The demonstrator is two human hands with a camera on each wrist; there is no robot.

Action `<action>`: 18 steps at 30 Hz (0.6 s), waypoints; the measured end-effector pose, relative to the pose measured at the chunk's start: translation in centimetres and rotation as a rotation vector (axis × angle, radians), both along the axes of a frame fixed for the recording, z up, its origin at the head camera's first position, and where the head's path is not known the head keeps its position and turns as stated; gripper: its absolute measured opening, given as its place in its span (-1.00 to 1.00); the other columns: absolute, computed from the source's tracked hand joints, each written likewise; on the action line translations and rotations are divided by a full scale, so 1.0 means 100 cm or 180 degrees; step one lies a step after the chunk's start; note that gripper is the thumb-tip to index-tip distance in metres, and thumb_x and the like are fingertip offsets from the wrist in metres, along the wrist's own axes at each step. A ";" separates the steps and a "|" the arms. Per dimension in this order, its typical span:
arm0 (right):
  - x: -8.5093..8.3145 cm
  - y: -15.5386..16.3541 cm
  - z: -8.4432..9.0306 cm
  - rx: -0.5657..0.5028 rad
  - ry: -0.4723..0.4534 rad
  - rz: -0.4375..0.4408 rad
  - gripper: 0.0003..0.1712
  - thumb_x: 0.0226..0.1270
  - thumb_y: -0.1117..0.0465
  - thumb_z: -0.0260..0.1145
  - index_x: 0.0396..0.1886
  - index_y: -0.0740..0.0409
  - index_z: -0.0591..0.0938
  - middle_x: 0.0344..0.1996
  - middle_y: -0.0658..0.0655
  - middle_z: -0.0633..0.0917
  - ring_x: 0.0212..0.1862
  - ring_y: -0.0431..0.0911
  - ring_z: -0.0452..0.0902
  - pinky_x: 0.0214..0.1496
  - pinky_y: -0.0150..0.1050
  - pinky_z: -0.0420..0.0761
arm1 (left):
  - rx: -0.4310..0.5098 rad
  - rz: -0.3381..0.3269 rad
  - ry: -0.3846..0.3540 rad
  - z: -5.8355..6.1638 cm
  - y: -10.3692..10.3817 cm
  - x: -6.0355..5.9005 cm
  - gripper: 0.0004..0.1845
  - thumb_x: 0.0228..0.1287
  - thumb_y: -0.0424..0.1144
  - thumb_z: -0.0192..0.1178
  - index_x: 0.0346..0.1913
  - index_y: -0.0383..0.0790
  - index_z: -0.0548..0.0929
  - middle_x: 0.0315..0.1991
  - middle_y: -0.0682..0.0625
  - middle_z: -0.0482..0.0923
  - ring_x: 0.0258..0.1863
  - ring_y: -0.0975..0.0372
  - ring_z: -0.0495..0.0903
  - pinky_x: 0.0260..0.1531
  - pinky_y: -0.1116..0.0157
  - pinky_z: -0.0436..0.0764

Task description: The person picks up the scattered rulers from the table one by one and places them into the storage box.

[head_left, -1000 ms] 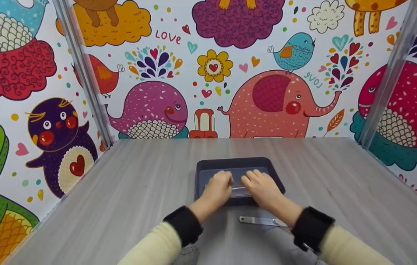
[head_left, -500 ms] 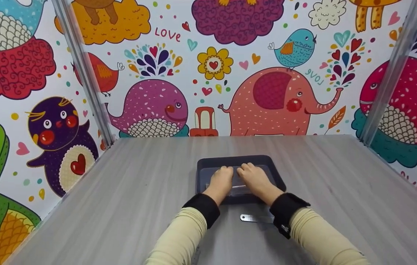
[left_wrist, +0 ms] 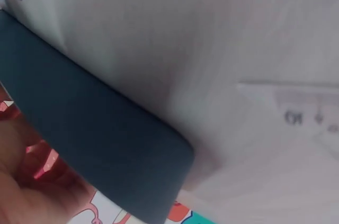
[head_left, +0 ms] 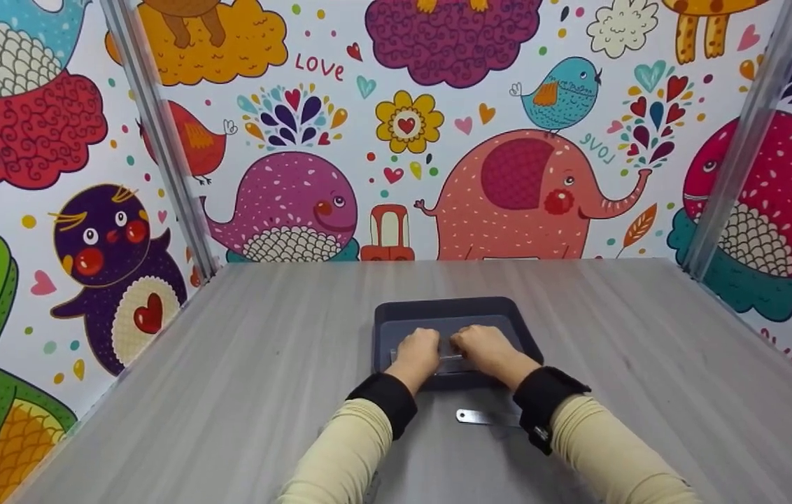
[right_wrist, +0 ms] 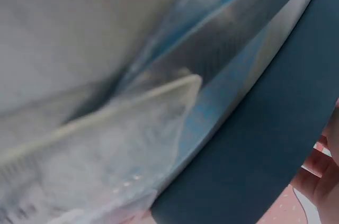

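Dark blue tray (head_left: 396, 315) mid-worktop (head_left: 228, 364), holding a clear plastic bag (head_left: 453, 362) — crinkly, see-through, bluish tint. Left hand (head_left: 418, 351) and right hand (head_left: 483, 348) both pinch the bag inside the tray, knuckles hiding most of it. Metal ruler (head_left: 483, 417) lies just in front of the tray.

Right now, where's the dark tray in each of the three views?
Head: dark tray at table centre, near half covered by both hands.
Left wrist: its dark rim runs diagonally from upper left to bottom centre.
Right wrist: its dark rim fills the lower right, clear plastic bag beside it.
Shared landmark: the grey wood-grain table, seen in head and left wrist views.
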State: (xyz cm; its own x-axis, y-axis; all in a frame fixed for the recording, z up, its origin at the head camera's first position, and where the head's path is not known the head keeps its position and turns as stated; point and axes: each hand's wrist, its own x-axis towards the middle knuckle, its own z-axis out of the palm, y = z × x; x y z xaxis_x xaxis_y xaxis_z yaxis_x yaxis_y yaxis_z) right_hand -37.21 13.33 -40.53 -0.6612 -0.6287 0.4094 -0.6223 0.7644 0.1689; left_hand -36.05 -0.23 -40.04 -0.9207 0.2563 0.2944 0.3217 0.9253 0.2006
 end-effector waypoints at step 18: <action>0.017 0.012 0.032 -0.0406 -0.0002 -0.0048 -0.79 -0.15 0.44 0.14 -0.54 0.08 0.59 -0.58 -0.02 0.57 -0.49 -0.12 0.49 -0.53 -0.27 0.46 | -0.0148 -0.0179 -0.0095 0.027 -0.004 0.020 -0.85 -0.06 -0.35 0.06 -0.39 -0.09 0.57 -0.43 0.03 0.51 -0.45 0.18 0.52 -0.55 0.27 0.46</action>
